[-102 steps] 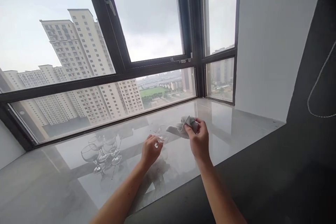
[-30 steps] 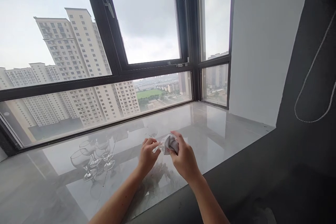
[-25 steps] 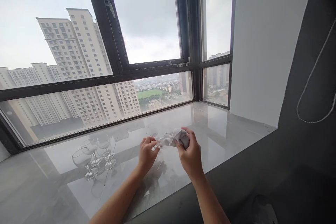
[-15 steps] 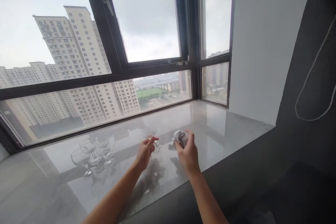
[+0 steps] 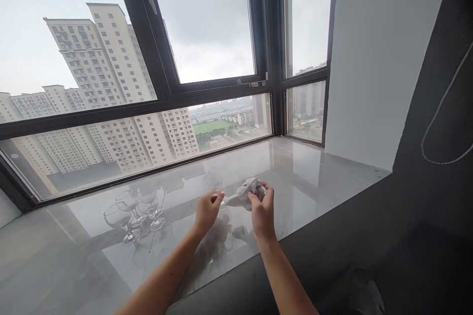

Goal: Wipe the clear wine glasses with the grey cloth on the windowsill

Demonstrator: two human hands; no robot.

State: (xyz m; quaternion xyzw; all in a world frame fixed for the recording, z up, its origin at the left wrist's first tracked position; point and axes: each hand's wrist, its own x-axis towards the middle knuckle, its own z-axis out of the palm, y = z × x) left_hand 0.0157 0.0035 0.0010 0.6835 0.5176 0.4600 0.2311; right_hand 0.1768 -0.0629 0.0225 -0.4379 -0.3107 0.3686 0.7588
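My left hand [image 5: 207, 210] is closed around a clear stemmed glass [image 5: 213, 179], whose bowl rises above my fingers. The stem is mostly hidden by the fingers, and part of the foot shows at their right. In my right hand [image 5: 263, 209] is a bunched pale grey cloth [image 5: 247, 192], pinched between thumb and fingers. A loose end of the cloth reaches left, close to the glass's foot; I cannot tell whether they touch. Several more stemmed glasses [image 5: 117, 215] stand upright in a group to the left of my left hand.
The glossy tiled sill [image 5: 306, 197] mirrors the window and my hands. Its front edge runs diagonally below my forearms. Dark-framed windows [image 5: 218, 89] rise behind it, with a pale wall [image 5: 364, 74] at right. A beaded cord [image 5: 439, 113] hangs at the far right.
The cloth's loose end has come leftward toward the glass's foot, and the cloth is more spread out. My left hand still grips the glass. The view has shifted slightly.
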